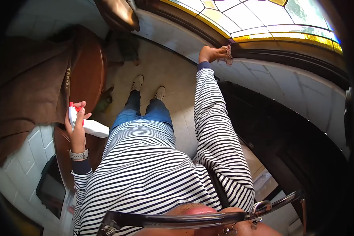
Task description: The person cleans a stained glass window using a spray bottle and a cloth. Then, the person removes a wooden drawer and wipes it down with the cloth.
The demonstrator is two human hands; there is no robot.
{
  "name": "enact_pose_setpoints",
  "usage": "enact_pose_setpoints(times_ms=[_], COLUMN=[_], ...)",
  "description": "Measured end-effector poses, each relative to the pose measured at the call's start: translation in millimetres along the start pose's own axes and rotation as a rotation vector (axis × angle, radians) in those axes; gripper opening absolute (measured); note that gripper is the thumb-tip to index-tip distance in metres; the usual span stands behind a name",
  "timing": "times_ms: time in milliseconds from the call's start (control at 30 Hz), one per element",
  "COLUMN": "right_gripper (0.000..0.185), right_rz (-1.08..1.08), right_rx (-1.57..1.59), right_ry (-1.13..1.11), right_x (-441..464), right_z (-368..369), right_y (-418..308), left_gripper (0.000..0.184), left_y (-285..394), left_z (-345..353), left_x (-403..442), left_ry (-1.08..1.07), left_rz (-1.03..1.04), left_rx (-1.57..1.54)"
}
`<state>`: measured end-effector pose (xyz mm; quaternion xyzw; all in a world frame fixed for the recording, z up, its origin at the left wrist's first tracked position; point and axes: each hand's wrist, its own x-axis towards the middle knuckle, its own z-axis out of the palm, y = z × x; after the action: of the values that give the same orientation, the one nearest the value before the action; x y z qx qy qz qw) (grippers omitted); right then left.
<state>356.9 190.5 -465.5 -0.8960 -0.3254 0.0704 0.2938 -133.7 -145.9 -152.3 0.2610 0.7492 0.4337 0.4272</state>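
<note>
My left hand (78,128) is wrapped round the neck of a white spray bottle (96,128) with a red trigger and nozzle. The bottle lies tilted, its base toward my body. My right arm reaches out to the window frame (263,52), where my right hand (212,54) grips a crumpled brownish cloth (228,55). That cloth is against the dark wooden sill, just below the stained-glass window (255,19). Part of it is hidden inside my fingers.
A round wooden table (92,67) stands at left, partly under a brown cloth (31,90). A long black piece of furniture (287,129) fills the right side below the window. A wooden object (120,13) juts in at the top. My shoes (159,93) stand on the tiled floor.
</note>
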Motion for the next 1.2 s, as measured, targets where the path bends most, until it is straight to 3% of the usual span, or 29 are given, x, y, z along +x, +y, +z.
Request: enact_pose_setpoints(times_ms=[100, 133, 233, 367, 400, 500, 567, 667, 767, 800, 900, 933, 967, 1033, 1100, 1133, 1200], right_gripper=[0.085, 0.064, 0.041, 0.019, 0.022, 0.026, 0.039, 0.055, 0.06, 0.049, 0.028, 0.015, 0.019, 0.03, 0.046, 0.055, 0.057], right_rz=[-0.106, -0.148, 0.181, 0.48, 0.23, -0.587, -0.803, -0.932, -0.84, -0.776, -0.384, -0.586, -0.555, -0.608, -0.548, -0.699, -0.724], right_rx=[0.197, 0.294, 0.935, 1.282, 1.11, 0.252, 0.019, -0.288, -0.279, -0.217, 0.274, 0.274, 0.321, 0.243, 0.138, 0.048, 0.01], right_ry=[0.076, 0.123, 0.033, -0.468, -0.452, 0.021, 0.017, -0.015, -0.059, -0.003, -0.293, -0.087, 0.058, 0.109, -0.033, -0.028, 0.018], right_x=[9.5, 16.0, 36.1, 48.3, 45.5, 27.8, 33.7, 51.9, 39.8, 34.6, 43.5, 35.7, 30.6, 19.3, 18.4, 17.5, 6.3], right_z=[3.3, 3.3, -25.0, -66.6, -73.8, -143.1, -146.7, -98.1, -59.2, -50.4, -38.8, -56.4, -48.9, -55.9, -53.6, -46.4, -43.1], right_y=[17.5, 26.4, 21.8, 6.9, 2.7, -37.7, -32.7, 12.0, 24.0, 20.8, -2.8, -9.9, -9.0, 0.8, 23.0, 34.9, 30.4], left_gripper=[0.026, 0.026, 0.025, 0.024, 0.024, 0.024, 0.024, 0.024, 0.023, 0.023, 0.022, 0.022, 0.021, 0.022, 0.023, 0.024, 0.025], left_y=[2.1, 3.1, 3.7, 5.4, 6.8, 10.4, 13.6, 13.4, 11.0, 6.4, -3.1, -4.4, -6.3, -13.6, -17.5, -21.5, -23.0], left_z=[4.8, 6.4, 11.8, 23.5, 26.2, 27.0, 28.3, 29.9, 26.2, 22.4, 15.7, 14.1, 12.3, 12.6, 11.3, 9.5, 9.4], left_x=[2.3, 2.2, 2.0, 6.7, 6.9, 8.2, 7.2, 6.4, 4.9, 2.8, -5.4, -9.7, -12.0, -6.8, -6.4, -3.7, -4.0], left_ry=[-0.026, -0.033, -0.072, -0.146, -0.16, -0.199, -0.199, -0.19, -0.156, -0.143, -0.089, -0.067, -0.043, -0.018, 0.003, 0.011, 0.028], left_rz=[0.012, 0.016, 0.032, 0.063, 0.083, 0.144, 0.151, 0.15, 0.115, 0.099, 0.063, 0.052, 0.04, 0.012, -0.005, -0.001, -0.002], left_rx=[-0.014, -0.018, -0.033, -0.058, -0.054, -0.071, -0.08, -0.079, -0.06, -0.061, -0.078, -0.094, -0.111, -0.126, -0.133, -0.141, -0.148])
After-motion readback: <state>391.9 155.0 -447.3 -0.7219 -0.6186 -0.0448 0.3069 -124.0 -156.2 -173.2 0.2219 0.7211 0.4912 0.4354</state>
